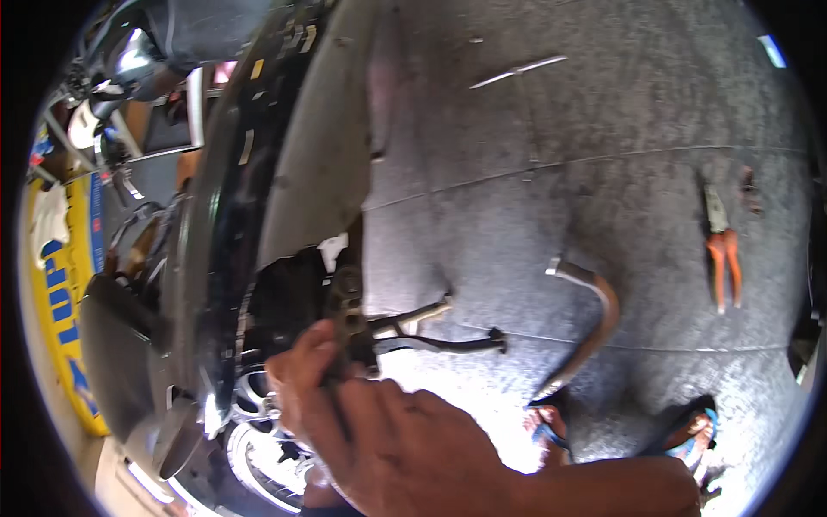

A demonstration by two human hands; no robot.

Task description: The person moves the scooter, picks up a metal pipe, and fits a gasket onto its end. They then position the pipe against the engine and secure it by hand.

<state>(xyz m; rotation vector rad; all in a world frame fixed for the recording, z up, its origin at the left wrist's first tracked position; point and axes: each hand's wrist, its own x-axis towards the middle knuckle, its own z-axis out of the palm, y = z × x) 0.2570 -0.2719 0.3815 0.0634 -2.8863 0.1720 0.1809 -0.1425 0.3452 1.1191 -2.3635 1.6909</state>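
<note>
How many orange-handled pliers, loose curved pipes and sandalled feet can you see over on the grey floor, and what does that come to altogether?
Orange-handled pliers: 1
Loose curved pipe: 1
Feet in blue-strapped sandals: 2
Total: 4

Seemingly a repair workshop: motorbike (207,233), orange-handled pliers (720,239), bent metal pipe (606,314).
</note>
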